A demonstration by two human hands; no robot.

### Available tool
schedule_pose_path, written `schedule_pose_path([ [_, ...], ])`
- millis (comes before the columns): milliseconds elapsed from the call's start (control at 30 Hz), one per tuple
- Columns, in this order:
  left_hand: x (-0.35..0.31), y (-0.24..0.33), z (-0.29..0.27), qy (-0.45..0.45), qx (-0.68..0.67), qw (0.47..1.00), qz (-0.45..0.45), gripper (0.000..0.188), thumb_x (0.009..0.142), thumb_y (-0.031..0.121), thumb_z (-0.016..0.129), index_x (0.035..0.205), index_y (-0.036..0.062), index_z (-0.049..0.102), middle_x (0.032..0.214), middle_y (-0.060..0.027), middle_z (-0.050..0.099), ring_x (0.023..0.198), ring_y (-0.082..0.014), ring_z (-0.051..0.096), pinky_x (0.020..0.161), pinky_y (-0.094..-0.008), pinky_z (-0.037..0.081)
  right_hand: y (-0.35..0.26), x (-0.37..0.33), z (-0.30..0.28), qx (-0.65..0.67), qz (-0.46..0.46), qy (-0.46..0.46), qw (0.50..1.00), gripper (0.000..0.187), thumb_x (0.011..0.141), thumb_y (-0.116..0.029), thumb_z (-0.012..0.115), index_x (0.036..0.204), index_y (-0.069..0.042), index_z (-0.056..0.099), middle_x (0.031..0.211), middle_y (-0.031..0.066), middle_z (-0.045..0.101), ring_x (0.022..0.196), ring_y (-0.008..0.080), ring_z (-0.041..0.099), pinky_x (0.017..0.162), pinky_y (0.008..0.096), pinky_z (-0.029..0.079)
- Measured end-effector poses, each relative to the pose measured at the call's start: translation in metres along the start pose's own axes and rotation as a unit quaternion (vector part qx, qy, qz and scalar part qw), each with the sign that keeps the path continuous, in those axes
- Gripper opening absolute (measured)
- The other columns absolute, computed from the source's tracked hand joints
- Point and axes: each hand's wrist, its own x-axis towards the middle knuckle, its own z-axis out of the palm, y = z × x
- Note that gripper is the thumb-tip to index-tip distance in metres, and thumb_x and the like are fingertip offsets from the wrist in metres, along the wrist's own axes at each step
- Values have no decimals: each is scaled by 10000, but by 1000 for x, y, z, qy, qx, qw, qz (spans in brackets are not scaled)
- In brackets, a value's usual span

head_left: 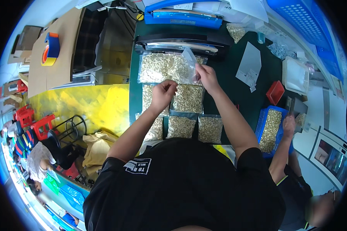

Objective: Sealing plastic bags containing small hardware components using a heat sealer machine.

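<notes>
My right hand (207,78) pinches a clear plastic bag (189,57), which stands up over a row of filled bags. Left of it, my left hand (162,95) has its fingers curled together, its tips near the lower edge of a filled bag (158,67). Whatever those fingertips hold, if anything, is too small to tell. Beneath and between my hands lie clear bags packed with small pale gold pieces, such as one bag (187,98) by my right wrist and another bag (181,126) closer to my body. Behind them lies a long black bar-shaped device (181,43).
Blue long device (183,17) stands at the back of the green table (229,50). To the right are a clear sheet (250,65), a red tray (275,92) and a white basket (295,75). A co-worker's hand (288,125) is at a blue basket (263,127) of gold pieces.
</notes>
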Motion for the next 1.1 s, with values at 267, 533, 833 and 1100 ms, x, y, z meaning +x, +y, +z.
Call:
schedule_pose_path([
  [267, 48, 51, 32, 124, 173, 976, 54, 267, 894, 263, 700, 1077, 83, 626, 741, -88, 672, 676, -273, 674, 645, -409, 525, -17, -8, -16, 4, 70, 58, 996, 344, 1013, -293, 636, 843, -1, 703, 692, 47, 678, 612, 110, 640, 591, 249, 505],
  [533, 78, 45, 37, 113, 217, 967, 72, 331, 876, 289, 685, 1127, 102, 576, 803, -109, 689, 766, -349, 694, 698, -478, 530, -3, 1, -11, -3, 70, 57, 996, 214, 916, -139, 680, 772, 19, 687, 654, 52, 661, 571, 115, 615, 559, 280, 480],
  [833, 90, 93, 52, 33, 512, 858, -26, 535, 834, 402, 685, 1242, 67, 594, 1030, -207, 749, 958, -391, 736, 836, -489, 582, -11, 11, -5, -131, 58, 41, 989, 189, 883, -124, 691, 796, 44, 681, 672, 92, 691, 562, 166, 678, 534, 293, 512],
  [1100, 85, 76, -29, 15, 372, 928, 17, 267, 816, 173, 661, 1041, 82, 772, 961, -215, 747, 914, -372, 729, 857, -431, 583, -55, 6, -6, -194, 20, 49, 980, 139, 906, -40, 639, 946, 48, 740, 675, 114, 716, 556, 183, 719, 505, 301, 549],
])
